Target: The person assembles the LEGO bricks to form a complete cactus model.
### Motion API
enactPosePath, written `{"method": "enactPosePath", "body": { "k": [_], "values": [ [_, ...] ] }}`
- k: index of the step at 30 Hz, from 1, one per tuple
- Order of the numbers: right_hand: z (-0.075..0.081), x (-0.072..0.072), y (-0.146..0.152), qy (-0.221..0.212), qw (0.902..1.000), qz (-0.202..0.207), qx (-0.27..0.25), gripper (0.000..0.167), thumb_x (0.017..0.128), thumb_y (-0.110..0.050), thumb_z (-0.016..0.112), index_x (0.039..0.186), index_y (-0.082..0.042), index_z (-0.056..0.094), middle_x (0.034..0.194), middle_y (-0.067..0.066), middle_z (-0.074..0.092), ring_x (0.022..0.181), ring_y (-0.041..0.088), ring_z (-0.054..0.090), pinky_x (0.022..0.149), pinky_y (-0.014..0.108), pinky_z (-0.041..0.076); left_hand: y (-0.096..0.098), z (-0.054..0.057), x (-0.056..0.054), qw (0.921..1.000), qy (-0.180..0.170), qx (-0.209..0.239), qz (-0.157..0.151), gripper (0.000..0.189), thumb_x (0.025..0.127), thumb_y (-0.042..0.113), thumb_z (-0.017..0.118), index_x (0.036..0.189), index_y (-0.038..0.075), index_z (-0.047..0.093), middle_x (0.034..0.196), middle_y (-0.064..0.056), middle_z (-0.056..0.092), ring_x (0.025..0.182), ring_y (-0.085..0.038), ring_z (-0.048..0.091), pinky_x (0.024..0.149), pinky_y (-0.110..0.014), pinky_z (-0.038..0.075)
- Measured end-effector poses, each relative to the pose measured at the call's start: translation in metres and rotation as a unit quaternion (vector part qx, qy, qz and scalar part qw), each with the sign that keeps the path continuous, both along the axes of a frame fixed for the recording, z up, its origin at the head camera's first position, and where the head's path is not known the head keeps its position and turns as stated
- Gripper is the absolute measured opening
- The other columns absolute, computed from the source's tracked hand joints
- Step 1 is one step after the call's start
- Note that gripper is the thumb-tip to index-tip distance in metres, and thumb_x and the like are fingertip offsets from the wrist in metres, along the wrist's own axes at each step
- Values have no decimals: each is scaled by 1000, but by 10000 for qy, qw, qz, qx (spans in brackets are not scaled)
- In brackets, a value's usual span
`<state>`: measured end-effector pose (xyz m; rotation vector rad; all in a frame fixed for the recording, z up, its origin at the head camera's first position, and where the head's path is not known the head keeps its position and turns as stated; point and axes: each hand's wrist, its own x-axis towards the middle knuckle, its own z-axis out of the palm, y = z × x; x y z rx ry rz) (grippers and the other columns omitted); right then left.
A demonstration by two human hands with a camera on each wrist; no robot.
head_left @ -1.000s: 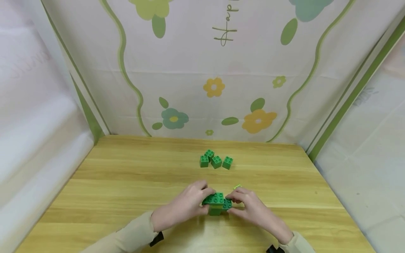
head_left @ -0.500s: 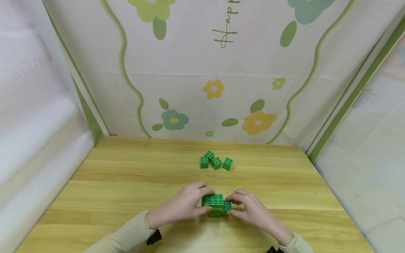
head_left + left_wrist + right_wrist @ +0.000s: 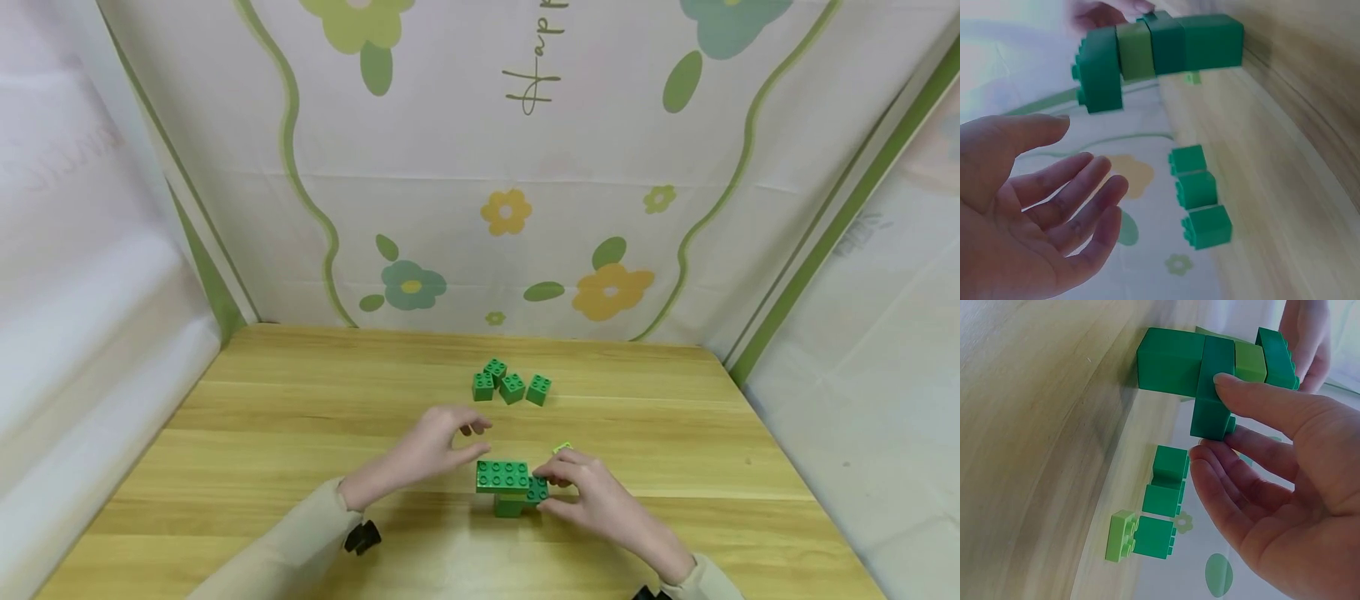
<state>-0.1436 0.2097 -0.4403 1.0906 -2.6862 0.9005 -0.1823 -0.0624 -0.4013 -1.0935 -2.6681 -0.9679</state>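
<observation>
right grip (image 3: 596, 493) pinches jutting brick (image 3: 1211, 415) of stack (image 3: 502, 477) | left grip (image 3: 427, 446) relaxed, near stack, not touching | four green bricks (image 3: 512, 388) farther back on desk (image 3: 300, 408)

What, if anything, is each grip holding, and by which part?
The right grip pinches the stack by the jutting end of its second brick from the bottom. The left grip holds nothing; it is apart from the stack.
</observation>
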Motion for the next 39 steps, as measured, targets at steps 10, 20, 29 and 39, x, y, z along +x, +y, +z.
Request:
{"method": "enactPosePath", "body": {
  "k": [10,20,29,39],
  "values": [
    [-1,0,1,-143,9999,-66,31,32,78,-11,82,109,-7,72,96,0,68,80,15,65,69,23,60,-7,-17,-39,9965,-400,327,660,25,88,7,72,111,-2,68,103,-18,71,88,-27,68,78,-36,61],
    [-1,1,1,-217,9996,-133,96,31,80,-11,81,109,-8,72,96,-2,67,80,15,64,69,23,59,-7,-33,-68,9916,-661,488,1000,32,87,3,72,117,-6,65,107,-22,71,90,-30,68,80,-40,60],
    [-2,0,0,-220,9995,-197,112,32,79,-11,81,109,-7,72,97,-1,67,81,15,65,70,23,60,1,-41,-90,9847,-1057,458,1311,36,87,6,73,120,-5,65,113,-22,69,93,-29,67,82,-39,60],
    [-2,0,0,-191,9996,-167,81,32,79,-11,81,109,-7,72,96,-1,67,81,15,65,70,23,60,7,-53,-103,9820,-1256,183,1396,44,87,8,74,127,-5,60,120,-23,66,94,-31,68,81,-40,61]
  ]
}}
